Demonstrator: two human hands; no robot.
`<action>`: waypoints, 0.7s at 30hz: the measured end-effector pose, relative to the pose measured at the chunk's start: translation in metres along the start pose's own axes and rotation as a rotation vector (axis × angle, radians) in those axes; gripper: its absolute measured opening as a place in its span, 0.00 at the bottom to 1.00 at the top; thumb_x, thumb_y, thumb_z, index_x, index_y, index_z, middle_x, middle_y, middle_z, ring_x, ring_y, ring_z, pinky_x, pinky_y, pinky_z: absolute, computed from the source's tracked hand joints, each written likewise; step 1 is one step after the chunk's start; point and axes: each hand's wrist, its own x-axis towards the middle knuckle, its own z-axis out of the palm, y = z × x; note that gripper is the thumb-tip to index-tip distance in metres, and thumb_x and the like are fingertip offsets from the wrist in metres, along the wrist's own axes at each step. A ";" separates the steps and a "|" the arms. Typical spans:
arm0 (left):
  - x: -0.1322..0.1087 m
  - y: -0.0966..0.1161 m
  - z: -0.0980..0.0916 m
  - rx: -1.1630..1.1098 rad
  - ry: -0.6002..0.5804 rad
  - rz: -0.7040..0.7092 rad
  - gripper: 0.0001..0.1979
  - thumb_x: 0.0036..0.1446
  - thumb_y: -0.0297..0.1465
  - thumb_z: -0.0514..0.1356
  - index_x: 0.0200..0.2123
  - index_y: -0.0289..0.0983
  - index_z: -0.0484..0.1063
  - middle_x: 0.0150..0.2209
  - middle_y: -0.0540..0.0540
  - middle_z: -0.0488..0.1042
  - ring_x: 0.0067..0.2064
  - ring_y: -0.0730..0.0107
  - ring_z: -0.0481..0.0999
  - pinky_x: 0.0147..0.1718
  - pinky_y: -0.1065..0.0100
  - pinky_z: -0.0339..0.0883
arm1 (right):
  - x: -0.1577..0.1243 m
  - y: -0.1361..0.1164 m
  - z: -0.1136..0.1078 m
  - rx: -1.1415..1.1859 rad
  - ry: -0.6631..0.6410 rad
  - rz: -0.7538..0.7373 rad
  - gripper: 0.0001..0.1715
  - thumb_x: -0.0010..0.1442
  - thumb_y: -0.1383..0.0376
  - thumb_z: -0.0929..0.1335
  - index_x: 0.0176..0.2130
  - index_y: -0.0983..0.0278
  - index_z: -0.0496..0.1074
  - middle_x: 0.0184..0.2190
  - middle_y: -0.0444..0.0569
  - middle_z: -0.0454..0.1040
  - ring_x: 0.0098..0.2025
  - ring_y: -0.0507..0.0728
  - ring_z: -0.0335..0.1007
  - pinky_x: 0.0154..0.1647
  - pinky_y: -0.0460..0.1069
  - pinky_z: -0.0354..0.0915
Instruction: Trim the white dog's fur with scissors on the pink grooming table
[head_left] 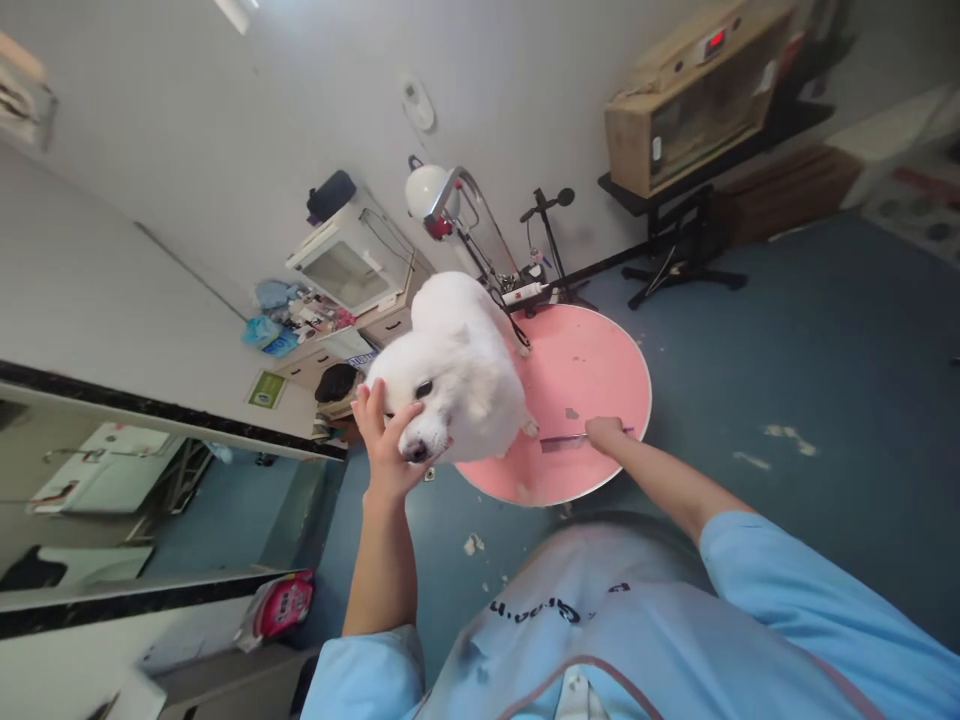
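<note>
A fluffy white dog [480,370] stands on a round pink grooming table [600,360], its head turned toward me and to the left. My left hand [386,445] is cupped around the dog's face, with its fingers along the cheek and near one eye; the muzzle shows beside the thumb. Over the right part of the tabletop, my right hand [604,434] is closed on a comb [562,442]. The comb's teeth lie close to the dog's front paw, apart from its coat.
Behind the dog are a grooming arm [480,205] and a white clipper [523,293] near the table edge. A wooden cabinet [686,125] stands at the back right. Hair tufts [474,544] lie on the blue floor. A pink bag [281,607] leans at the lower left.
</note>
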 end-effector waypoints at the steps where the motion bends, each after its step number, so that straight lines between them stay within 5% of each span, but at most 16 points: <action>1: 0.001 0.001 0.001 0.003 0.005 -0.007 0.31 0.46 0.53 0.71 0.49 0.43 0.77 0.75 0.37 0.50 0.77 0.41 0.42 0.72 0.39 0.40 | 0.001 -0.001 -0.001 -0.025 -0.004 -0.034 0.21 0.56 0.78 0.69 0.51 0.73 0.76 0.49 0.71 0.79 0.55 0.69 0.76 0.51 0.59 0.63; 6: 0.005 0.005 0.007 -0.026 0.021 0.009 0.31 0.46 0.55 0.70 0.49 0.43 0.78 0.75 0.37 0.51 0.77 0.39 0.43 0.72 0.38 0.38 | -0.004 0.002 0.009 -0.114 -0.029 -0.157 0.21 0.58 0.78 0.68 0.51 0.70 0.76 0.52 0.68 0.78 0.58 0.66 0.73 0.58 0.58 0.58; 11: 0.009 0.005 0.013 -0.031 -0.006 0.006 0.31 0.45 0.55 0.70 0.48 0.43 0.79 0.74 0.38 0.53 0.77 0.38 0.43 0.72 0.38 0.38 | -0.002 0.010 0.008 -0.092 0.019 -0.102 0.24 0.59 0.76 0.69 0.56 0.72 0.74 0.52 0.72 0.77 0.56 0.68 0.74 0.55 0.58 0.58; 15: 0.011 0.003 0.017 -0.068 0.029 0.103 0.28 0.48 0.53 0.70 0.48 0.43 0.79 0.75 0.38 0.52 0.77 0.40 0.44 0.72 0.40 0.39 | -0.005 0.018 -0.003 -0.023 0.055 -0.080 0.15 0.55 0.72 0.73 0.45 0.70 0.79 0.49 0.69 0.79 0.56 0.68 0.74 0.56 0.57 0.58; 17: 0.012 0.001 0.020 -0.097 0.076 0.173 0.26 0.51 0.51 0.68 0.48 0.42 0.79 0.75 0.38 0.51 0.77 0.42 0.44 0.72 0.41 0.40 | -0.015 0.025 -0.006 0.019 0.088 -0.081 0.09 0.60 0.67 0.72 0.42 0.66 0.80 0.49 0.64 0.80 0.57 0.66 0.74 0.57 0.55 0.58; 21: 0.013 -0.002 0.031 -0.118 0.169 0.271 0.22 0.54 0.46 0.67 0.48 0.41 0.80 0.74 0.37 0.54 0.77 0.44 0.45 0.73 0.43 0.37 | -0.060 0.013 -0.010 0.315 0.272 0.114 0.18 0.69 0.60 0.62 0.48 0.64 0.76 0.48 0.60 0.80 0.48 0.63 0.77 0.44 0.52 0.64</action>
